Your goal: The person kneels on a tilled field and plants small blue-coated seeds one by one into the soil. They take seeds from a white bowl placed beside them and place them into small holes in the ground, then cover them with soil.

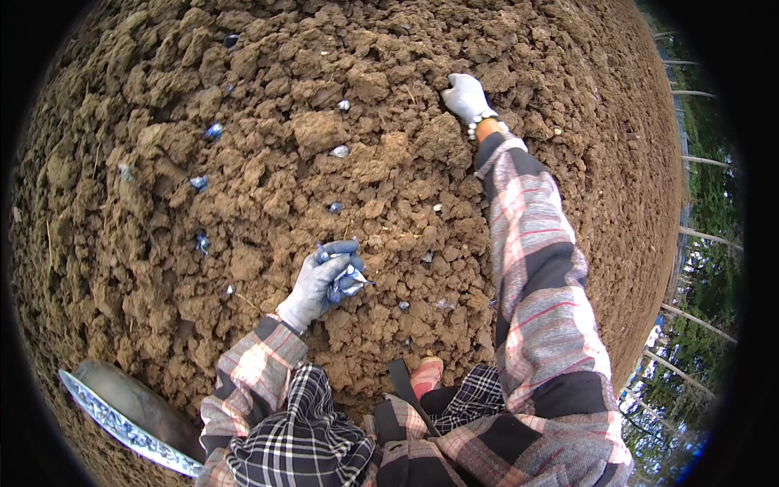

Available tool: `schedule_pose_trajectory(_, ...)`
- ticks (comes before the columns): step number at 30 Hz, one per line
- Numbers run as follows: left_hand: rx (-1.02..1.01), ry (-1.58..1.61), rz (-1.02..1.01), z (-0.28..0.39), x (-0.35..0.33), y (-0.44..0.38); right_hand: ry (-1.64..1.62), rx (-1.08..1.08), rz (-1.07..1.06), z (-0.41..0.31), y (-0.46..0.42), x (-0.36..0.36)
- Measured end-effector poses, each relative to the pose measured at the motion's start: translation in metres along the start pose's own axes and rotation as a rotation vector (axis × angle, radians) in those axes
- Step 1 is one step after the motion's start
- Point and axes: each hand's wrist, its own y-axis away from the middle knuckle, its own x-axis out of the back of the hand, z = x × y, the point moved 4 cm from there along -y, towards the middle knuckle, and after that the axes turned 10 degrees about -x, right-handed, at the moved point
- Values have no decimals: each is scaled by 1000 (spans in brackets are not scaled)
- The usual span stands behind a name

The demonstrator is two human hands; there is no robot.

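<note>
In my gloved left hand [316, 280], low over the soil in front of my knees, is a small bunch of blue-stained garlic cloves [348, 283]. The fingers and thumb curl around them, and pale tips stick out. My right arm reaches far forward. Its gloved hand [466, 97] is down at the cloddy brown soil [389, 201], fingers curled and their tips hidden, so whether it holds a clove does not show. Single blue-and-white cloves lie on the soil between and left of my hands, among them one pale clove [339, 151] and one bluer clove [198, 183].
A grey basin [134, 395] with blue-and-white pieces along its opening sits at lower left, beside my left sleeve. A pink shoe [427, 376] shows beneath me, near a dark strap [403, 383]. Poles and green trees [712, 201] line the field's edge at right.
</note>
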Motion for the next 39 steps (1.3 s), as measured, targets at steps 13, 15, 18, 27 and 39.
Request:
schedule_pose_trajectory(13,-2,427,20,-1,0,2,-561,466,-207,-107,342,33)
schedule_pose_trajectory(15,17,458,35,-4,-4,5,-688,301,-273,-110,353,30)
schedule_pose_trajectory(18,-7,572,-36,-15,-12,9,-833,233,-120,-116,368,25)
schedule_pose_trajectory(27,-85,424,210,3,-18,18,-589,394,51,-124,369,30)
schedule_pose_trajectory(39,-144,-42,168,40,-27,5,-639,139,-380,-83,330,51)
